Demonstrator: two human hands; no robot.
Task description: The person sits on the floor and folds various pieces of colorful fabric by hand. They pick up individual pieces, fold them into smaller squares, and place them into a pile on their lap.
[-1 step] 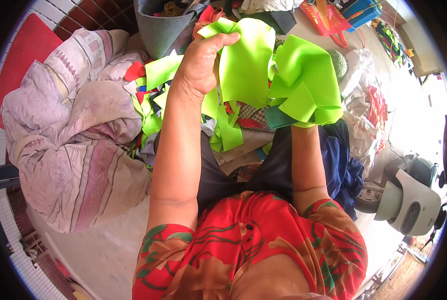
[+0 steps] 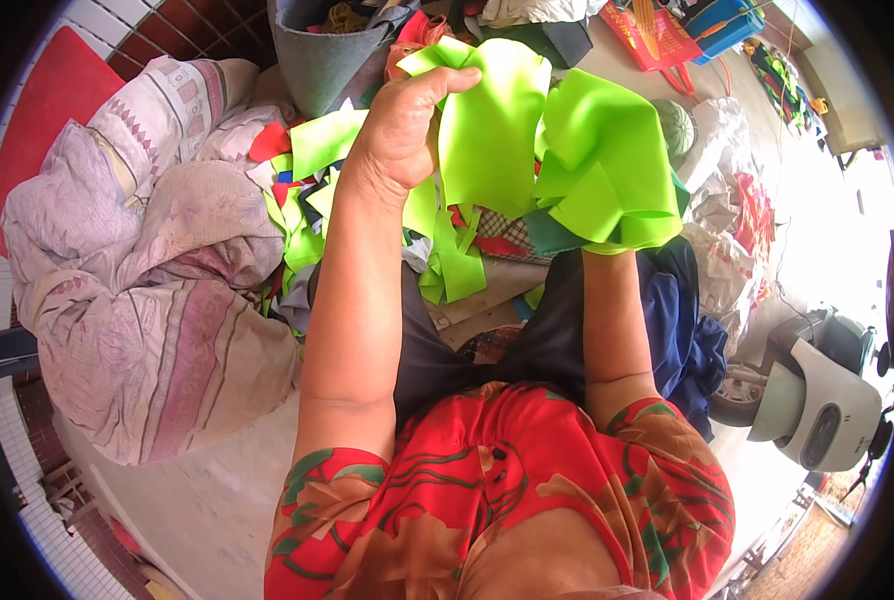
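My left hand [image 2: 392, 135] is closed on a lime-green fabric piece [image 2: 495, 125], its thumb lying over the top edge. The piece hangs down in front of my lap. To the right, folded lime-green fabric [image 2: 607, 130] covers my right hand; only my right forearm [image 2: 612, 310] shows below it, so those fingers are hidden. A dark green scrap [image 2: 552, 233] pokes out under that fabric. Beneath and left of my left hand lies a heap of fabric scraps [image 2: 312, 145], mostly lime green with some red, blue and white bits.
A large bundle of pale, stained cloth [image 2: 192, 230] sits at my left. Beyond the scraps stands a grey bucket-like container [image 2: 327, 60]. White and red plastic bags [image 2: 722, 220] lie at the right, near a grey-white machine [image 2: 817, 405] with a wheel.
The folded lime-green fabric over my right hand has shifted and its folds have opened slightly. More dark green shows at its right edge. My left hand has hardly moved.
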